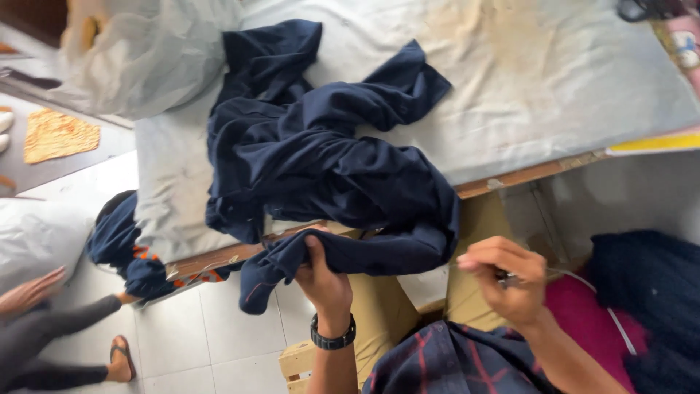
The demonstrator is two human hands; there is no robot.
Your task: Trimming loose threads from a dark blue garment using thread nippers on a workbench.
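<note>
A crumpled dark navy garment [321, 153] lies across a table covered with a stained pale cloth [525, 80], and part of it hangs over the near edge. My left hand [324, 273], with a black band on its wrist, grips the hanging fold of the garment. To the right, off the table, my right hand [503, 281] pinches a small dark metal tool [508, 278] between its fingers; what kind of tool it is cannot be made out.
A clear plastic bag [146, 58] sits at the table's far left. More dark cloth [120, 244] hangs at the left edge. Another person's leg and sandalled foot [120, 357] are on the tiled floor at lower left. A dark pile [649, 284] lies at right.
</note>
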